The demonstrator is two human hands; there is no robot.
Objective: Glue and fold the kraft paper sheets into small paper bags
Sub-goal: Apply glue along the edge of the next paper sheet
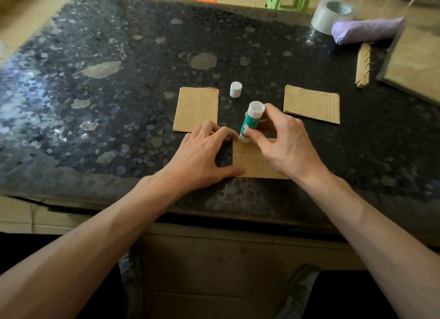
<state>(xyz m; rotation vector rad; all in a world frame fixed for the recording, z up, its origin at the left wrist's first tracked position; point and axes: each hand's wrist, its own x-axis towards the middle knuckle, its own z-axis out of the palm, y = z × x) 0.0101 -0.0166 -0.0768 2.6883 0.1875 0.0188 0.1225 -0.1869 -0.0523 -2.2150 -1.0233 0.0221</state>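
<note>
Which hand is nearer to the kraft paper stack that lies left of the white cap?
Left. The left hand has its fingertips at the near right corner of the kraft paper stack. The right hand is farther to the right, gripping the glue stick.

Single head-worn wide-angle camera looks forward and steeply down, close above the dark speckled worktop [119,80], both forearms reaching in from below.

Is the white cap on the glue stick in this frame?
No, the white cap stands alone on the table, apart from the glue stick that the right hand holds tip-down on the kraft sheet.
</note>
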